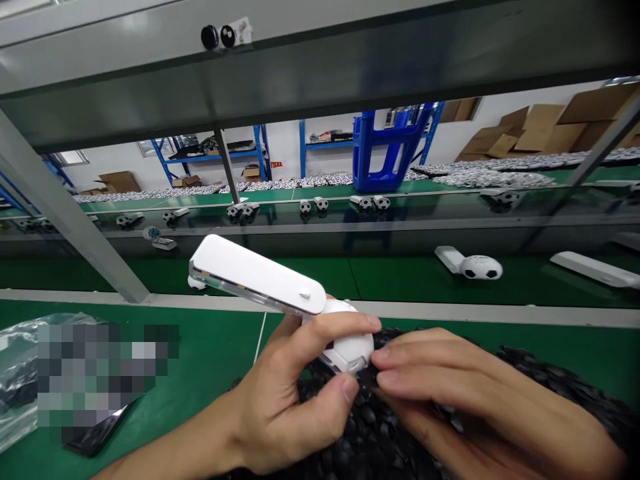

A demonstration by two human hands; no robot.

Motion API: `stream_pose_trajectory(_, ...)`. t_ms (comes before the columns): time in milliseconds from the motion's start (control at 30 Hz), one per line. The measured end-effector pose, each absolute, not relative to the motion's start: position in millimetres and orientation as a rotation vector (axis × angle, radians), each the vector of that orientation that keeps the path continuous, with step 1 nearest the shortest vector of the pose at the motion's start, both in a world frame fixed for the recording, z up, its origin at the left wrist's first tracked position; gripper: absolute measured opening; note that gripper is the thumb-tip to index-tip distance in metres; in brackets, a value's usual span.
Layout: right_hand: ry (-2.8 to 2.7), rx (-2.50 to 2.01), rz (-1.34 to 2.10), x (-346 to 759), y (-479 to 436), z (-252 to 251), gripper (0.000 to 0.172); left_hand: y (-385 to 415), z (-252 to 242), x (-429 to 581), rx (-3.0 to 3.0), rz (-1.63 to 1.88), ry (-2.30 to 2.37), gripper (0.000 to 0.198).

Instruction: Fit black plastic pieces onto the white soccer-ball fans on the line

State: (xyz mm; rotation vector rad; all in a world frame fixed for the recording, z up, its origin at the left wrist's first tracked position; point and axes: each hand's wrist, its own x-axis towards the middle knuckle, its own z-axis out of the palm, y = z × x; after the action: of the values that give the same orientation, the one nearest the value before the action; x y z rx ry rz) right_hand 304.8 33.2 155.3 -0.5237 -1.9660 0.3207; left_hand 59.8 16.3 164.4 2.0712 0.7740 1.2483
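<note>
A white device with a long flat arm (260, 272) and a soccer-ball-shaped base (354, 348) is raised above the bench. My left hand (295, 387) is closed on the ball end, with the index finger over its top and the thumb below. The arm slants up and to the left, and a clear strip shows along its lower edge. My right hand (465, 387) is at the ball's right side, fingers pressed together; what they hold, if anything, is hidden. Beneath both hands is a heap of small black pieces (375, 433).
A plastic bag (25, 373) and a partly blurred dark object (97, 427) lie at left. Beyond the metal rail (430, 311), more soccer-ball devices (480, 267) lie on the green belt. A blue plastic stool (380, 175) stands farther back. A grey beam (320, 80) crosses overhead.
</note>
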Motion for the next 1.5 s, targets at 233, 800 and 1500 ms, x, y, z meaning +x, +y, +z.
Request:
stream_pose_trajectory(233,-1.642,-0.757,0.792,280,27,163,0.015,16,162,62,2.040,1.244,0.790,0.055)
stream_pose_trajectory(800,-1.172,-0.743,1.803,269,23,166,0.070,14,158,72,2.028,1.279,0.764,0.053)
stream_pose_trajectory(1500,-1.374,-0.590,1.583,262,23,148,0.045,5,155,90,1.935,1.579,0.883,0.028)
